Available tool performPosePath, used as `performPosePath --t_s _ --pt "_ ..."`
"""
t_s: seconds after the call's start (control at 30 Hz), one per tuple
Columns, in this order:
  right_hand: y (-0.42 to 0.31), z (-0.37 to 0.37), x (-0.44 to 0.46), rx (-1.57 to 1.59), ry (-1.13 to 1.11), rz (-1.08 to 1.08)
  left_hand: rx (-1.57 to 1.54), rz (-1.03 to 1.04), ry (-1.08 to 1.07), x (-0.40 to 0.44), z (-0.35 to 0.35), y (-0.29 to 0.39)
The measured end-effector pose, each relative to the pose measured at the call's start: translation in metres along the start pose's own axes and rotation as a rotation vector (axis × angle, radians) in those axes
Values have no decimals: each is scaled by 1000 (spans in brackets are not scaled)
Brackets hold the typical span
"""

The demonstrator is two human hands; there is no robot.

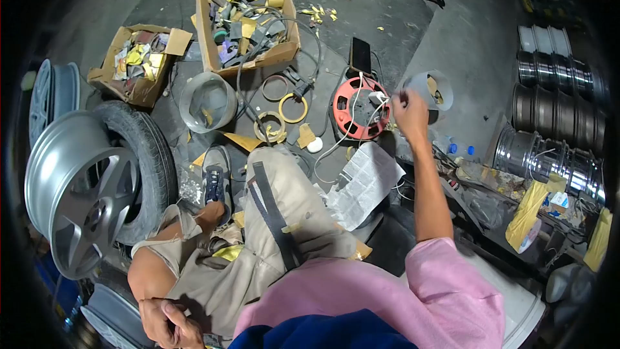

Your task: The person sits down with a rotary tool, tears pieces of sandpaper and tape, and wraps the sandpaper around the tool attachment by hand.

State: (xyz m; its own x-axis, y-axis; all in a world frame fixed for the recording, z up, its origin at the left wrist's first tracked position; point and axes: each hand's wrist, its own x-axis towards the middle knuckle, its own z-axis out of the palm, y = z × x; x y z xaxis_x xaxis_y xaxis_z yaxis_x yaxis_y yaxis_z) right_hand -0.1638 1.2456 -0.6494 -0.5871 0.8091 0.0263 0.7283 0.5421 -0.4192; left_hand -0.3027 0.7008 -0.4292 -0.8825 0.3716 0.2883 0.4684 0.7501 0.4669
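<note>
My right hand (410, 114) is stretched forward between a red cable reel (342, 98) and a translucent tub (445, 90) with small pieces inside. Its fingers look curled together and slightly blurred; what they hold, if anything, I cannot make out. White plugs (378, 97) sit on the reel, and a dark phone (360, 55) lies at its far edge. Down at the lower left, my left hand (169, 323) is closed beside my bent knee, its grip hidden. A silver alloy wheel (97, 220) stands just beyond it, against a black tyre (152, 155).
Cardboard boxes of scraps (294, 44) (106, 81) stand ahead. A clear tub (226, 100) and tape rolls (294, 108) lie before my feet. Printed paper (365, 184) rests near my leg. Loose cables (318, 58) cross the floor. Stacked wheel rims (549, 110) line the right side.
</note>
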Motion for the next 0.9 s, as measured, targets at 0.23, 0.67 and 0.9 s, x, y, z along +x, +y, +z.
performPosePath --t_s 0.23,0.67,0.9 --pt "68 48 -125 -478 -470 287 -2 37 -13 3 6 -3" --pt "48 47 -176 -24 -481 262 15 123 -24 7 13 2" --pt "49 23 -163 -99 -375 276 10 170 -40 8 10 0"
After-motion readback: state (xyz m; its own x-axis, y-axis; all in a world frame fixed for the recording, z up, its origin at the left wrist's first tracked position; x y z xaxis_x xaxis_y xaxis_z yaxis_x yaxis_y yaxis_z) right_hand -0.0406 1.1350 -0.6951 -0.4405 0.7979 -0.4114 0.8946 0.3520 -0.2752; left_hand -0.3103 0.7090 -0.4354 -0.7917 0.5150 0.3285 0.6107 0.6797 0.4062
